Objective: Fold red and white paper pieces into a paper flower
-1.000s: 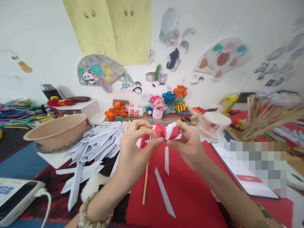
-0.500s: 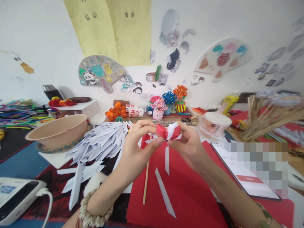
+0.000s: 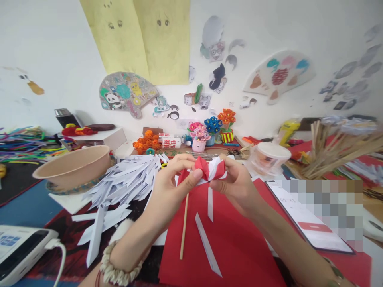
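Note:
Between my two hands is a small folded paper piece (image 3: 210,169) in red and white. My left hand (image 3: 176,179) pinches its left side between thumb and fingers. On the other side, my right hand (image 3: 235,181) grips it with the thumb below and the fingers behind, partly hidden. Below the hands lies red paper (image 3: 239,243). On it rest a white paper strip (image 3: 208,245), a shorter white strip (image 3: 210,205) and a thin wooden stick (image 3: 184,229).
Left of my hands is a pile of white paper strips (image 3: 125,179), with a beige basin (image 3: 72,165) beyond. A phone (image 3: 314,223) lies at right, near a lidded tub (image 3: 271,157) and a bundle of wooden sticks (image 3: 338,149). A white device (image 3: 24,251) sits front left.
The folded paper piece has turned slightly in my fingers, and my left thumb has shifted up onto its front. Both hands still hold it in nearly the same place.

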Motion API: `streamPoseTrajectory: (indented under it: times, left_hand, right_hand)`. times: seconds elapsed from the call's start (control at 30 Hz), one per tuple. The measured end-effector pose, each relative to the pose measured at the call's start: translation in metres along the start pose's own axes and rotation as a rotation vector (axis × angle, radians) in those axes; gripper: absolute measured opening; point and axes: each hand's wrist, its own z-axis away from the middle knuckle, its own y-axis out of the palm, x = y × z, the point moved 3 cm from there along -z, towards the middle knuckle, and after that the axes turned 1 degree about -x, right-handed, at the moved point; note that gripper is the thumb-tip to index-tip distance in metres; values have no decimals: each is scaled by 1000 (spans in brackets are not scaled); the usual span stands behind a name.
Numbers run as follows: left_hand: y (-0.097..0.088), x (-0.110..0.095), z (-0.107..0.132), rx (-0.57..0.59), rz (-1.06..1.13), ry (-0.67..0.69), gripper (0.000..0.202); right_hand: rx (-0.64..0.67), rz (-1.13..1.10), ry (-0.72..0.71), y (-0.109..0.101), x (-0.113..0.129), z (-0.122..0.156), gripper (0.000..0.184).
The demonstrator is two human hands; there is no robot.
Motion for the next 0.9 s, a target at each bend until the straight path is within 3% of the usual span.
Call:
streamPoseTrajectory:
  times: [0.23,0.43,0.6,0.9]
  left_hand:
    - [4,2,3,59,248,-128,17]
    - [5,3,0,112,325,-217,19]
    - [1,-2,0,172,249,-216,21]
    - [-6,-7,-3,141,36,-94,17]
  right_hand:
    - [23,-52,42,0,-1,0,28]
    - [25,-62,94,1,0,0,32]
    - [31,-81,100,0,1,-1,31]
    - [66,-17,39,0,4,-2,27]
